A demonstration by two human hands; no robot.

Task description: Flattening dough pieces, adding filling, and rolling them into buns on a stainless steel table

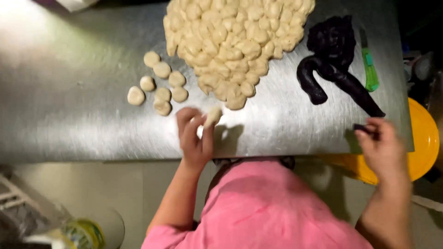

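My left hand (pixel 194 138) is pinching a pale dough piece (pixel 213 115), fingers clamped on it, with the big heap of dough pieces (pixel 233 44) just beyond my fingertips. My right hand (pixel 382 145) is gripping a small bit of black paste (pixel 361 127), right below the black paste rope (pixel 339 76) on the steel table (pixel 74 115)

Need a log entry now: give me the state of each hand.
Left hand: closed on a pale dough piece.
Right hand: fingertips pinch a small piece of dark paste by the dark roll.
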